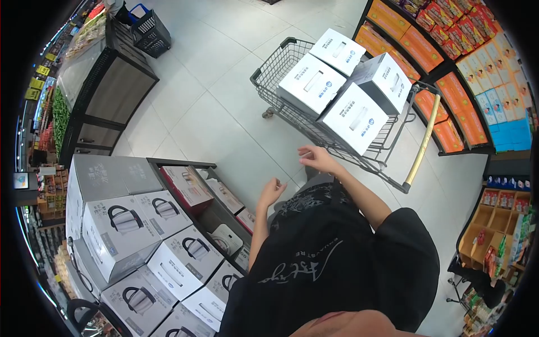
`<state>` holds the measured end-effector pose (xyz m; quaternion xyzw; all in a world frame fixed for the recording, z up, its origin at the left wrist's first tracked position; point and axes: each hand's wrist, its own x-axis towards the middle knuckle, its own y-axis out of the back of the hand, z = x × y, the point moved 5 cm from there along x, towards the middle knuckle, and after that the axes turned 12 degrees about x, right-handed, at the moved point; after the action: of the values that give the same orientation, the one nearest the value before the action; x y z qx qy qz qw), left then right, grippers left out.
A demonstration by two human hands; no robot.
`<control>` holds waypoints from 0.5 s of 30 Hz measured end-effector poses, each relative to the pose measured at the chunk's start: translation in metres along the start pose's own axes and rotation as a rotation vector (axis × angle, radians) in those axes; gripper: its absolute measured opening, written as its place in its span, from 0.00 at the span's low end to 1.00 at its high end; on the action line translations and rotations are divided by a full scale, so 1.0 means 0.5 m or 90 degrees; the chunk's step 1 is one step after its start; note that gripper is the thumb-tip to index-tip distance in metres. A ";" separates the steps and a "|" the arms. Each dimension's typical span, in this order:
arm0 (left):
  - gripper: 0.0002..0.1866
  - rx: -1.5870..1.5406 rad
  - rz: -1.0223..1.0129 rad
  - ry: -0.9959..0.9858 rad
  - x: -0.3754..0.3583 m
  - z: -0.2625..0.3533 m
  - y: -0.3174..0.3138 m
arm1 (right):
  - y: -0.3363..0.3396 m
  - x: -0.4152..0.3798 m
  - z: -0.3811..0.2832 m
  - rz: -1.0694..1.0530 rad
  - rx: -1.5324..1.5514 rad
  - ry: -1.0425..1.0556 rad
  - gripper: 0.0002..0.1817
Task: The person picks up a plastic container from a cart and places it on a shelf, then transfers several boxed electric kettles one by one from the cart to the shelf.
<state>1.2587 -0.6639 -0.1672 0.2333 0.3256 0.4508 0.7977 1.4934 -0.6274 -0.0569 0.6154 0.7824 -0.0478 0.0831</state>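
Note:
My left hand (pixel 272 194) hangs in front of my body, beside the shelf with the stacked boxes, its fingers curled and touching nothing that I can make out. My right hand (pixel 318 159) is raised near the lower side of a metal shopping cart (pixel 292 56), its fingers bent and apart, with no object between them. Several white boxes (pixel 355 118) with handle slots lie in the cart, one box (pixel 384 84) showing a grey side. At the lower left, white and grey kettle boxes (pixel 120 224) are piled up, some printed with a kettle picture.
A low shelf (pixel 210 194) holds red and white boxes beside the pile. Orange cartons (pixel 460 106) and snack packs line the upper right. A black basket (pixel 150 33) stands near a produce stand (pixel 106 78), beside part of another person. The cart's yellow handle (pixel 424 140) points right.

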 end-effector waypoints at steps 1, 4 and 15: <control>0.22 -0.010 0.019 0.018 0.007 -0.010 -0.006 | 0.013 0.018 -0.006 -0.007 -0.007 0.017 0.25; 0.22 -0.050 0.045 0.059 0.037 -0.042 -0.019 | 0.052 0.075 -0.033 -0.020 -0.018 0.072 0.24; 0.19 -0.180 0.041 0.146 0.201 0.043 0.051 | 0.192 0.173 -0.117 0.151 0.026 0.192 0.31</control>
<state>1.2983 -0.5655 -0.1670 0.0759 0.3400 0.5411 0.7654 1.5625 -0.5117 -0.0131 0.7051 0.7067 0.0389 -0.0428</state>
